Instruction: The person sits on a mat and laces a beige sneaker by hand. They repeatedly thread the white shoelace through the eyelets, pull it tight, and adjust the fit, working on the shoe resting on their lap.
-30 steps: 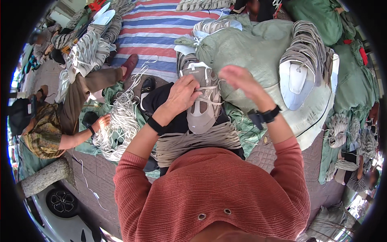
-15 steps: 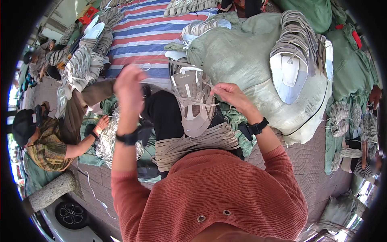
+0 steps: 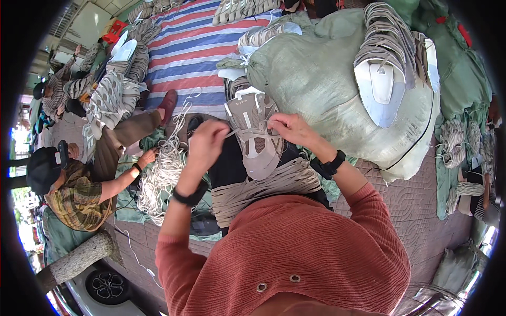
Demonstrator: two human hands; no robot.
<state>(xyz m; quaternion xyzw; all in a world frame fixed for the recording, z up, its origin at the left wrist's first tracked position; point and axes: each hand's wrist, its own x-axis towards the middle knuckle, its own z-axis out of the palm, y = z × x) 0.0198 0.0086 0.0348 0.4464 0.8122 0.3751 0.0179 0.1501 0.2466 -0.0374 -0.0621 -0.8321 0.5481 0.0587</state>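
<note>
A grey-brown shoe upper (image 3: 259,159) lies over my lap, its toe pointing toward me. A pale flat shoelace (image 3: 245,130) runs across its eyelet rows. My left hand (image 3: 207,143) is closed in a pinch just left of the upper, with a stretch of the lace at its fingertips. On the other side, my right hand (image 3: 293,128) pinches the lace close to the right eyelet row. Across my thighs lies a thick bundle of beige laces (image 3: 266,190). More uppers (image 3: 240,84) are partly hidden behind the one on my lap.
A large pale green sack (image 3: 311,79) fills the right front, with stacked shoe uppers (image 3: 387,47) on it. At left, a seated person (image 3: 79,189) reaches toward a heap of white laces (image 3: 161,184). A striped sheet (image 3: 184,52) lies ahead. A log (image 3: 79,258) is at lower left.
My left hand has come down and right, from above the lace heap to beside the upper. My right hand has shifted slightly left and stays at the eyelets.
</note>
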